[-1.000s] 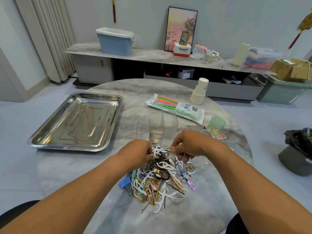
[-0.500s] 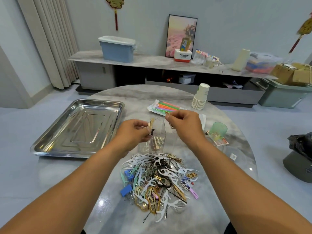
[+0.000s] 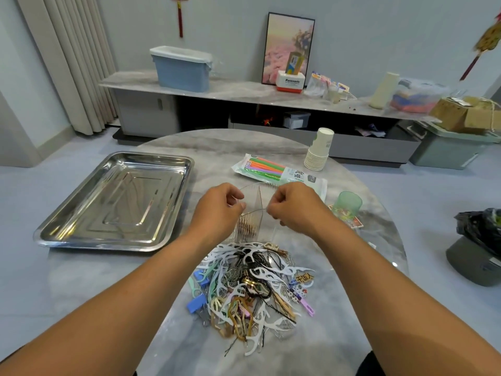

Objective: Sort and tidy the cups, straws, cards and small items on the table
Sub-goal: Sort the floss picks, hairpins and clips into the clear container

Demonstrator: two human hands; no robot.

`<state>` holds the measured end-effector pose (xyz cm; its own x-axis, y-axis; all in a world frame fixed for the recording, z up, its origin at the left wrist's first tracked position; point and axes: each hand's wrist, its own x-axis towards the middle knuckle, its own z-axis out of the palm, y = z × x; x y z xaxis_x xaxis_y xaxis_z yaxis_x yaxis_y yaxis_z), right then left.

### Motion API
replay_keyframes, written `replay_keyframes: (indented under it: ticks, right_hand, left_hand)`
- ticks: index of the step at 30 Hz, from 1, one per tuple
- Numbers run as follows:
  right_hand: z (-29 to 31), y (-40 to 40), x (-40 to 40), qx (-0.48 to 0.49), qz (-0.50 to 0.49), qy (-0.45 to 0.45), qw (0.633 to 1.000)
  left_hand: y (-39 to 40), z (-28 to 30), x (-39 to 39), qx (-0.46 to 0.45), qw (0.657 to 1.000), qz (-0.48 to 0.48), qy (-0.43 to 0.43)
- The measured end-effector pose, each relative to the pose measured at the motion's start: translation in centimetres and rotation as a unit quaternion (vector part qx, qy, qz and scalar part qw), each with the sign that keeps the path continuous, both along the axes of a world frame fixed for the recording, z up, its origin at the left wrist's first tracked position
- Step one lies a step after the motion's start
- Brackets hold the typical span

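Hands above the clear organizer

We see the left hand [image 3: 217, 210] and right hand [image 3: 292, 207], fingers curled, pinching a thin wire [image 3: 254, 211] between them over the clear organizer [image 3: 257, 221] on the table [image 3: 217, 147], behind the clutter pile [image 3: 252, 291].

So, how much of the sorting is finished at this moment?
Done: some gold hairpins stand in the clear plastic divided organiser. In hand: the left hand and right hand hold a thin dark wire-like piece over it. Left: the big mixed pile of white floss picks, clips and pins; the steel tray holds nothing.
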<state>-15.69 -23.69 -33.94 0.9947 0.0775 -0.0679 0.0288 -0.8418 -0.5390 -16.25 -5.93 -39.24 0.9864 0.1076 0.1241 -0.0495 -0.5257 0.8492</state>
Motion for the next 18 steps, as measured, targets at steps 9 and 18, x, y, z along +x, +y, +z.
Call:
replay_keyframes:
  ticks: [9, 18]
  right_hand:
    - [-4.0, -3.9, -4.3, -0.301, 0.126, 0.260, 0.909]
    - [-6.7, -4.9, -4.7, -0.189, 0.150, 0.198, 0.950]
  left_hand:
    - [2.0, 0.9, -5.5, 0.309, 0.886, -0.205, 0.279]
    - [2.6, 0.2, -8.6, 0.433, 0.815, -0.227, 0.311]
